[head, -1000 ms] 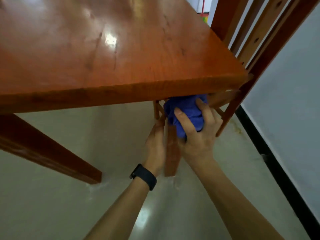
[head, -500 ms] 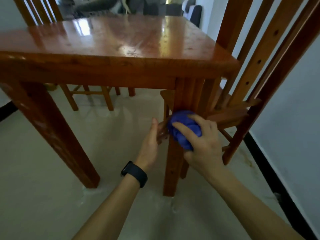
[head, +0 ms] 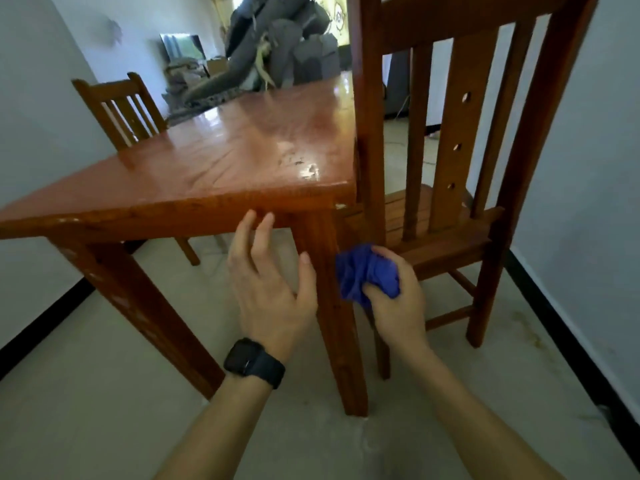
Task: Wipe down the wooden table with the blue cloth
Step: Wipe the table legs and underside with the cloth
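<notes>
Wiping a wooden bench [head: 242, 161], leg stage; places are given from the near corner leg [head: 329, 323].

Left of the leg: the left grip [head: 273, 289], a black watch [head: 254, 363] at its wrist, is spread apart and holds nothing. Its fingertips reach the bench edge above and its thumb lies just beside the leg's left face.

Right of the leg: the blue cloth [head: 363, 275] is bunched at the leg's upper right face; whether it touches cannot be told. The right grip [head: 394, 299] is clamped round it. A chair [head: 450, 237] stands further right, close to the leg.

The step appears to be finishing the leg. The next move probably calls for pressing the cloth to an unwiped face or lifting it to the top.

Half a second ago the cloth covered the leg's front and the left grip steadied the leg; both have since come away, and the view has risen.
</notes>
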